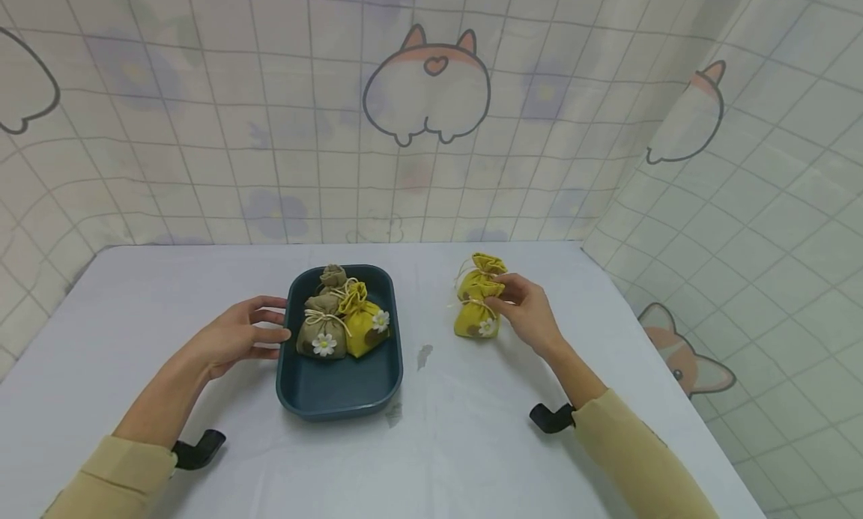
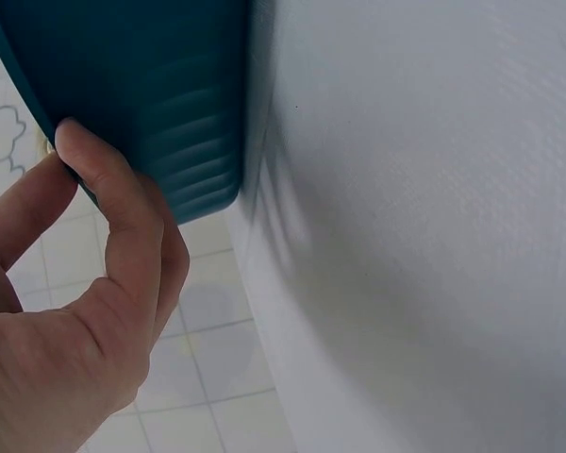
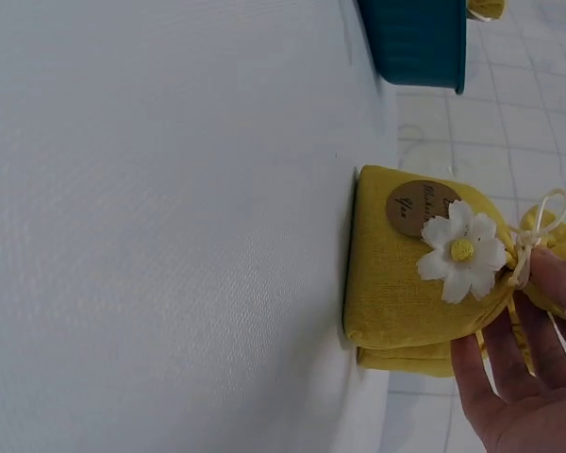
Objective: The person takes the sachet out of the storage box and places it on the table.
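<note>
My left hand (image 1: 236, 333) is at the left side of a dark teal tray (image 1: 337, 399), its thumb and fingers pinching the rim. In the tray, drab brown drawstring pouches (image 1: 322, 333) lie on the left beside a yellow drawstring pouch (image 1: 367, 328); a white flower decorates each front one. To the tray's right, my right hand (image 1: 529, 309) holds the gathered neck of the nearer yellow drawstring pouch (image 3: 415, 274) between thumb and fingers. This pouch has a white flower and a round brown tag, and its base is right at the tabletop. Another yellow pouch (image 1: 487, 263) is just behind it.
A white cloth covers the table (image 1: 465, 444), with small grey marks (image 1: 423, 356) near the tray's right side. Behind and to the right hangs a grid-patterned curtain (image 1: 303, 129) with cartoon animals. Black wrist mounts (image 1: 553, 418) show at both sleeves.
</note>
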The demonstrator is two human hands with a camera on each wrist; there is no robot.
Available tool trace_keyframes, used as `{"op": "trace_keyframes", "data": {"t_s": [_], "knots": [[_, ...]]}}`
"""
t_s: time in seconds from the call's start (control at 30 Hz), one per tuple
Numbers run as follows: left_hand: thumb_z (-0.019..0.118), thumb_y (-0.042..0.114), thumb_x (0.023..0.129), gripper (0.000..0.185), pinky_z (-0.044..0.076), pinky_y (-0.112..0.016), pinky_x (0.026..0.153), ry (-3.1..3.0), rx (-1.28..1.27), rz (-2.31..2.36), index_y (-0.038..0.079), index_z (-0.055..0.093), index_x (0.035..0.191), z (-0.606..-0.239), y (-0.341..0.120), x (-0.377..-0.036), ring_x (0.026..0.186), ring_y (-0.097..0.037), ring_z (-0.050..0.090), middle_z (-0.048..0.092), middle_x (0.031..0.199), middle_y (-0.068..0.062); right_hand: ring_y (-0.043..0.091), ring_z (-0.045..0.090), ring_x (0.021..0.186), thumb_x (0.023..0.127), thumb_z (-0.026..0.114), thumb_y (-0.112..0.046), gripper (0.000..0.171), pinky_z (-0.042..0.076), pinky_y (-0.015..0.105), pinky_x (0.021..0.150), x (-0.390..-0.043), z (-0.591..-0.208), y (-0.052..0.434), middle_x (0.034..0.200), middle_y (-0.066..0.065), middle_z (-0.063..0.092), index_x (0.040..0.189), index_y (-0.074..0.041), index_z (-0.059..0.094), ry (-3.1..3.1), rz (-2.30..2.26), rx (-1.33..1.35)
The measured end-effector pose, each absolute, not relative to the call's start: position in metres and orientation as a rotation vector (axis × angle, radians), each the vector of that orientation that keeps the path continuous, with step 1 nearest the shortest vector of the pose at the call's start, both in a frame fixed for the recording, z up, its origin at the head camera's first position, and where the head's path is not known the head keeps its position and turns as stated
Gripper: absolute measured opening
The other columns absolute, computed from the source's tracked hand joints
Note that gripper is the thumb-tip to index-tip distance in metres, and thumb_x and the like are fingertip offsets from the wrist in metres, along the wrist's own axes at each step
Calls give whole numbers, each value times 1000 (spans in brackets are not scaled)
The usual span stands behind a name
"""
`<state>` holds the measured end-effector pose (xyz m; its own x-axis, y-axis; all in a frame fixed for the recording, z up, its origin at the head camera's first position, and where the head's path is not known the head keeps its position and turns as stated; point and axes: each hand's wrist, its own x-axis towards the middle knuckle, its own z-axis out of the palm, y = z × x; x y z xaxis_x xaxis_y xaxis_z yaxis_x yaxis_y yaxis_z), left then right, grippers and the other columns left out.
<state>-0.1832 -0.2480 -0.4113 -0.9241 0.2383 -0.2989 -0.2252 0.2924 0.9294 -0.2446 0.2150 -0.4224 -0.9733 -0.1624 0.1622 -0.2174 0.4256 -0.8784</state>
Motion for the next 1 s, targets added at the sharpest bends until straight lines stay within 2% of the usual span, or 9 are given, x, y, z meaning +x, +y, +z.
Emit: {"op": "trace_keyframes", "data": {"t_s": [0.13, 0.33, 0.43, 0.6, 0.73, 1.0], "knots": [[66, 7, 100, 73, 60, -40, 86, 2188, 10, 1668, -6, 22, 157, -411, -247, -183, 104, -26, 64, 39, 142, -32, 31, 64, 112, 94, 75, -3, 37, 55, 26, 92, -242, -417, 214, 124, 18, 67, 129, 1, 63, -2599, 1603, 360], [66, 7, 100, 73, 60, -40, 86, 2185, 15, 1671, -6, 22, 157, -411, -248, -183, 104, -25, 64, 39, 143, -32, 37, 62, 115, 92, 72, 7, 37, 51, 49, 102, -224, -387, 205, 126, 24, 64, 127, 8, 61, -2561, 1605, 412], [66, 7, 100, 73, 60, -40, 86, 2187, 17, 1667, -6, 22, 157, -411, -248, -183, 104, -25, 64, 39, 143, -33, 40, 60, 121, 93, 70, 10, 35, 47, 53, 106, -217, -374, 200, 127, 28, 62, 126, 11, 59, -2532, 1632, 451], [66, 7, 100, 73, 60, -40, 86, 2192, 15, 1664, -6, 22, 157, -411, -248, -183, 104, -25, 64, 39, 143, -32, 42, 55, 128, 92, 69, 12, 34, 41, 50, 112, -216, -368, 194, 129, 32, 60, 125, 14, 59, -2487, 1641, 509], [66, 7, 100, 73, 60, -39, 86, 2191, 13, 1668, -6, 22, 157, -410, -247, -182, 104, -25, 64, 39, 142, -32, 39, 53, 133, 92, 70, 11, 35, 38, 45, 115, -224, -378, 195, 131, 30, 60, 126, 13, 60, -2457, 1644, 530], [66, 7, 100, 73, 60, -39, 85, 2184, 15, 1670, -6, 22, 157, -410, -248, -182, 105, -26, 64, 38, 143, -32, 27, 59, 126, 91, 74, 6, 35, 43, 39, 111, -233, -384, 187, 130, 18, 64, 125, 3, 64, -2402, 1705, 698]]}}
